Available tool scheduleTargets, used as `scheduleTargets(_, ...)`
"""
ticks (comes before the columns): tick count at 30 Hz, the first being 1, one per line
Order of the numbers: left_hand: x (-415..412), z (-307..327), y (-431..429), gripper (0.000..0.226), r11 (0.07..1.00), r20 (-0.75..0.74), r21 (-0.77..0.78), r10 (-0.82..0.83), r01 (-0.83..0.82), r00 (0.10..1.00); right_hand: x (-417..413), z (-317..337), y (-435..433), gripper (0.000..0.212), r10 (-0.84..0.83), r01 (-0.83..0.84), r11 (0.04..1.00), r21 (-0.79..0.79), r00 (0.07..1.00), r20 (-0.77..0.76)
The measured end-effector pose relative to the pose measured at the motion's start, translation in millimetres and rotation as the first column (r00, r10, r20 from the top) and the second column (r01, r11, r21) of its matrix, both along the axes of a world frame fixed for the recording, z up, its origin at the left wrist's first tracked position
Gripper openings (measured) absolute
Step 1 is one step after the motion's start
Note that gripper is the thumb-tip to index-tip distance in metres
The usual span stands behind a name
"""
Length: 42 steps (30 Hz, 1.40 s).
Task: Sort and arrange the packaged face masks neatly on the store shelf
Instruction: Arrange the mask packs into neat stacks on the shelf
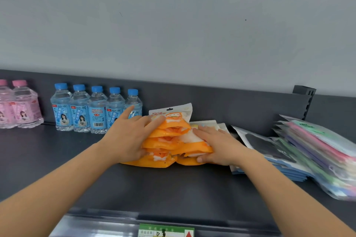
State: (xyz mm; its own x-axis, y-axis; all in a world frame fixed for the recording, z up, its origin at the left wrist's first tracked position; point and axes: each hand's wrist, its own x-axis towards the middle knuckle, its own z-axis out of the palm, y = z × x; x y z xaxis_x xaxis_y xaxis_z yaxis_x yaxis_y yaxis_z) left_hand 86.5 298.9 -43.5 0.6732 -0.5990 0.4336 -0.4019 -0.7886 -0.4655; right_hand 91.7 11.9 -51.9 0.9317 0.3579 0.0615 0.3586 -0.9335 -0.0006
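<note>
A stack of orange-and-white mask packs [169, 140] sits in the middle of the dark shelf [163, 188]. My left hand [127, 136] presses against the stack's left side with fingers spread over the top pack. My right hand [217, 146] grips the right side, thumb under a lower pack. To the right lie packs with black masks [267, 146] and a slanting pile of pastel-coloured mask packs [323, 156]. A few pale packs [212, 123] show behind my right hand.
Blue-capped water bottles [96, 109] stand in a row at the back left, close to my left hand. Pink bottles [19, 106] stand further left. A shelf bracket [306, 100] rises at the back right. A green price label [165, 231] sits on the front edge.
</note>
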Motion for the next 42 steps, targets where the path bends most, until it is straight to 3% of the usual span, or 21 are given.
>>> scheduleTargets(4,-3,-3,1,0.120,0.998,-0.014,0.044,0.044,-0.043,0.999,-9,4,7,0.123,-0.042,0.042,0.999,-0.009,0.999,0.005)
scheduleTargets(7,-4,-6,-2,0.138,0.999,-0.028,0.036,0.006,-0.005,1.000,-12,8,10,0.120,-0.039,0.039,0.998,-0.051,0.999,-0.003)
scheduleTargets(11,-4,-6,-10,0.125,0.997,-0.007,0.077,-0.022,0.023,1.000,-9,8,10,0.113,-0.031,0.032,0.997,-0.067,0.999,0.010)
scheduleTargets(16,2,2,-43,0.100,0.998,-0.102,0.060,0.021,-0.015,0.995,-3,7,9,0.116,-0.031,0.029,0.998,-0.062,0.999,-0.032)
scheduleTargets(22,8,1,-28,0.108,0.998,-0.169,-0.056,0.030,-0.040,0.985,-6,11,2,0.118,-0.051,0.048,0.997,-0.058,0.998,-0.049)
scheduleTargets(27,10,11,-36,0.110,0.997,-0.213,-0.053,0.045,-0.058,0.976,-6,18,0,0.113,-0.049,0.049,0.999,0.000,0.991,-0.128)
scheduleTargets(33,3,2,-27,0.126,0.997,-0.208,-0.059,0.031,-0.045,0.978,-11,17,-8,0.106,-0.087,0.086,0.996,-0.018,0.991,-0.104)
scheduleTargets(42,3,2,-30,0.123,0.996,-0.260,-0.056,0.048,-0.065,0.964,-11,26,-22,0.099,-0.150,0.149,0.989,-0.018,0.975,-0.161)
